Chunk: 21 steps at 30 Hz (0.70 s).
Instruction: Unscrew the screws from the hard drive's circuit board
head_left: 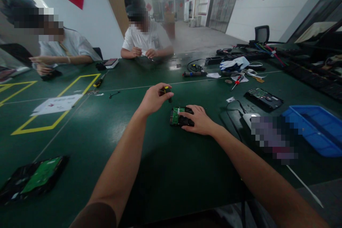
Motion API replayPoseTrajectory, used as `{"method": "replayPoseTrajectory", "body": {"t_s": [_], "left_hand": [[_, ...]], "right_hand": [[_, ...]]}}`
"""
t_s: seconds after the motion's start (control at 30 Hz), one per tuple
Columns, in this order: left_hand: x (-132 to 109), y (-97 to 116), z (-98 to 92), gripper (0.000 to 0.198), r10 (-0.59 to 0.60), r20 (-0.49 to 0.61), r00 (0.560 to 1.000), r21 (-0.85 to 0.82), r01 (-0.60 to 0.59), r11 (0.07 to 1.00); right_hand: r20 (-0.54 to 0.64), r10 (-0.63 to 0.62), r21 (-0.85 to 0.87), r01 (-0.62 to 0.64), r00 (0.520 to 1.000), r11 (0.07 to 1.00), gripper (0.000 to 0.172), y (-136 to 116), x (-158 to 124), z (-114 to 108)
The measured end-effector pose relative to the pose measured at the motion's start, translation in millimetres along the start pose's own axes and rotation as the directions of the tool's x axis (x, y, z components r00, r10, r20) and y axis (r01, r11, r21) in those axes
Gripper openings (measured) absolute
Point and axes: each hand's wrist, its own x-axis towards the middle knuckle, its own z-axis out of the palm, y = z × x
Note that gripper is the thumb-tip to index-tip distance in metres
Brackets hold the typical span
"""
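Note:
My left hand (157, 97) is closed around a screwdriver (168, 91) with a yellow and black handle, its tip pointing down near the far left corner of a hard drive (175, 115). Whether the tip touches the drive I cannot tell. The drive lies on the green table with its green circuit board facing up. My right hand (199, 119) grips the drive from the right, its fingers spread over the top and the thumb at the near side.
A second hard drive (264, 98) and a blue tray (317, 128) lie on the right; another drive (37, 176) is at the near left. A red screwdriver (237, 82), gloves (234, 64) and cables sit farther back. Two people (146, 39) are seated across the table (128, 142).

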Motion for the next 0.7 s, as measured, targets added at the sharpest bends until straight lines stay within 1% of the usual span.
{"method": "replayPoseTrajectory", "body": {"t_s": [0.47, 0.7], "left_hand": [[1.6, -5.2, 1.8, 0.030, 0.029, -0.002, 1.000, -0.010, -0.029, 1.000], [0.8, -1.5, 1.8, 0.029, 0.040, 0.023, 0.999, -0.028, -0.040, 0.999]], "right_hand": [[-0.010, -0.006, -0.005, 0.006, 1.000, 1.000, 0.065, 1.3, 0.1, 1.7], [-0.004, -0.011, -0.007, 0.011, 1.000, 1.000, 0.065, 1.3, 0.4, 0.7]]}}
